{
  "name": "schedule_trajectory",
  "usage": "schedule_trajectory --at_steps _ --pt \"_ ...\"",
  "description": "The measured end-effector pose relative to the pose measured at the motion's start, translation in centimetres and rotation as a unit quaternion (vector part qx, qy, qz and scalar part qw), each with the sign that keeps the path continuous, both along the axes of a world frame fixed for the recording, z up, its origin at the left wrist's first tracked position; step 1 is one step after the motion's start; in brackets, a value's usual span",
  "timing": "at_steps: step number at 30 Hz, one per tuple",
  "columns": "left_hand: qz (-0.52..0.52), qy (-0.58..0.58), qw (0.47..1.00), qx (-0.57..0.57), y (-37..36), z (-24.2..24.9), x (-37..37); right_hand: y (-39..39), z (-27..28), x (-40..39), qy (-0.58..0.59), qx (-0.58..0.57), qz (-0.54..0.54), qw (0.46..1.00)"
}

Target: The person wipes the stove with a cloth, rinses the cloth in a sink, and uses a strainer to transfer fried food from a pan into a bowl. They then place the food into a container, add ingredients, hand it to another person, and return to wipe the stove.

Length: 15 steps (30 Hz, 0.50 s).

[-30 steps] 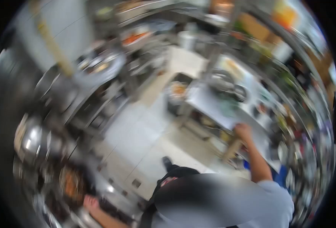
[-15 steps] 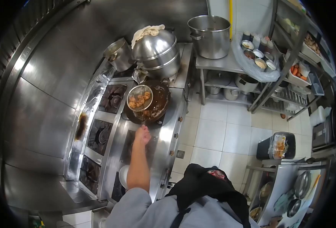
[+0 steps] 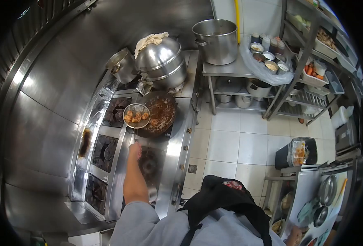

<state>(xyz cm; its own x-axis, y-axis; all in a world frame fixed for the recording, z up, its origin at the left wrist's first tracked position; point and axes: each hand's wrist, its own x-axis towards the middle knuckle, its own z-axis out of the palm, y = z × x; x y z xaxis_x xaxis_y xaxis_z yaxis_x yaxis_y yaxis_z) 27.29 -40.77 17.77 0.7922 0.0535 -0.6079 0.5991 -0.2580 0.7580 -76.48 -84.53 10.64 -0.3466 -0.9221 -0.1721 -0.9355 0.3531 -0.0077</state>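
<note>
Your left hand is closed round the strainer's handle, fried pieces in it, at the wok's left side; your right hand is cut off below, grip and contents unclear.

Orange carrots, yellow pipe, black apron, grey shirt sleeves.

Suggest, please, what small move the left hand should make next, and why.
Probably ease the strainer rightward with the left hand, fully over the wok: it holds browned pieces and overhangs the wok's left rim, where drips could miss.
</note>
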Motion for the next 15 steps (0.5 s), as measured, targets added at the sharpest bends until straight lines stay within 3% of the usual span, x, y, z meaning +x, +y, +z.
schedule_trajectory --at_steps 7,9,13,15 --pt "-0.033 0.057 0.997 0.050 2.7 -1.7 -1.4 2.9 -0.4 0.5 -0.007 0.004 -0.001 1.000" --pt "-0.051 0.096 0.992 -0.063 2.6 -1.2 -2.4 3.2 -0.6 1.2 -0.007 0.006 -0.006 1.000" --pt "-0.056 0.121 0.988 -0.079 1.2 -0.4 -2.9 4.1 -1.0 1.1 -0.016 0.013 -0.011 1.000" --pt "-0.082 0.190 0.957 -0.204 1.3 -0.3 -2.2 4.5 -1.6 1.3 -0.019 0.015 -0.013 1.000"
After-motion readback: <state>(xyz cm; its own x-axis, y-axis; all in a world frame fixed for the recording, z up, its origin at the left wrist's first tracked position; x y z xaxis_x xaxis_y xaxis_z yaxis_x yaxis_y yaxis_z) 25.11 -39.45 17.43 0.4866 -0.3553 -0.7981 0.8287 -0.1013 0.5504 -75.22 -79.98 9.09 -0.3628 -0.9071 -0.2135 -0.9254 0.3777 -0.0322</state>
